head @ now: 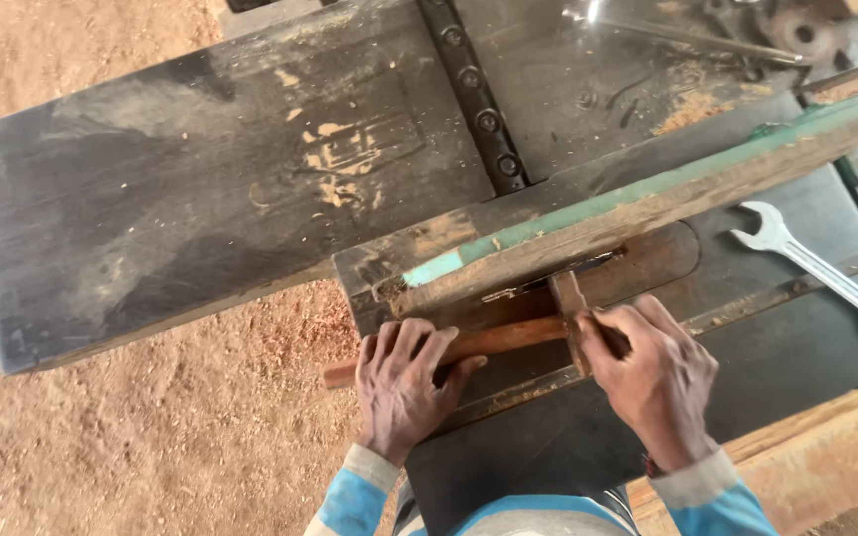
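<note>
Gripping a reddish wooden stick point(494, 340), the left hand point(404, 382) presses it flat on the dark machine tabletop point(201, 199). Right hand point(652, 372) clenches a small wooden block point(570, 298) crossing the stick, just beside a green-edged plank point(647, 199). A silver spanner point(821, 270) lies well apart, right.

Two hands: left hand point(401, 382), right hand point(653, 375). One wooden stick point(494, 340) under hands. One small wood block point(570, 295). One long plank with green edge point(647, 203). One shiny spanner point(826, 271). One dark machine bench point(201, 189). Four round bolts in row point(477, 97).
</note>
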